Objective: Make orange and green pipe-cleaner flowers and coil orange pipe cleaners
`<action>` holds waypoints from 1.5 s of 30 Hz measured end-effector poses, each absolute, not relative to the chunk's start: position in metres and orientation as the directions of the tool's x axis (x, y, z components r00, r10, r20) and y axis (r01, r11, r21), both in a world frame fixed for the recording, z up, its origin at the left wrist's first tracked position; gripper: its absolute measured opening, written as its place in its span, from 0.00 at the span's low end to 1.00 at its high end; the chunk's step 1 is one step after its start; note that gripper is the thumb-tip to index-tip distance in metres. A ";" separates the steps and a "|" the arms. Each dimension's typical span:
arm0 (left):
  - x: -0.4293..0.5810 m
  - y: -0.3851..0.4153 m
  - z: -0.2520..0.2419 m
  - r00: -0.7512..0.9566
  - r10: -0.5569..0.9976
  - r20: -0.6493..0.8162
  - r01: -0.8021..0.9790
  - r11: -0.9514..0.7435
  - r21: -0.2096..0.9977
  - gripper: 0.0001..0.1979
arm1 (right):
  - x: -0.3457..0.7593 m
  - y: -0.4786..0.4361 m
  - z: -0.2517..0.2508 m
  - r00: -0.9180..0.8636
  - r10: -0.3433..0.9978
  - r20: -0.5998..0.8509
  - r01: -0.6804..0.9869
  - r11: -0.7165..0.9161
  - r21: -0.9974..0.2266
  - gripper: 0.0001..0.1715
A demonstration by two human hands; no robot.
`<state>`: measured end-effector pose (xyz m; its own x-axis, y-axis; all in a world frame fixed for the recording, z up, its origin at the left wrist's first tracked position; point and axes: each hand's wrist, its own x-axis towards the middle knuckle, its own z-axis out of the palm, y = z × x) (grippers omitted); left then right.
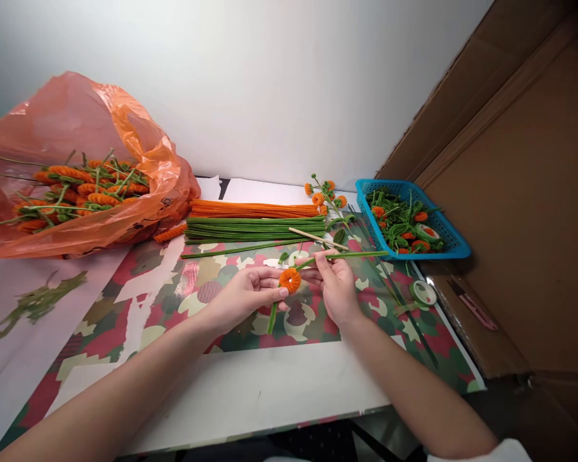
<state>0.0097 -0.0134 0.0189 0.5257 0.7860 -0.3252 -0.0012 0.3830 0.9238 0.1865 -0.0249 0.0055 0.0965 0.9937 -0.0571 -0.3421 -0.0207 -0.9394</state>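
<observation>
Between my two hands is an orange pipe-cleaner flower, a coiled ring with a small pale hole in its middle. My left hand pinches it at its left edge, thumb on top. A green pipe cleaner runs behind the flower; one end sticks out to the right and the other points down below the flower. My right hand grips the green pipe cleaner between thumb and fingers, right of the flower. Just beyond my hands lie a bundle of green pipe cleaners and a wooden stick.
Orange pipe cleaners lie at the back. An orange plastic bag with several flowers stands left. At right are a blue basket of green and orange pieces, green tape and a pink cutter. A finished flower stem lies behind.
</observation>
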 end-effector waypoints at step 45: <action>0.004 -0.014 0.021 0.619 0.722 -0.309 0.183 0.250 0.951 0.17 | 0.183 -0.029 0.001 0.117 0.993 -0.028 -0.288 0.007 -0.958 0.12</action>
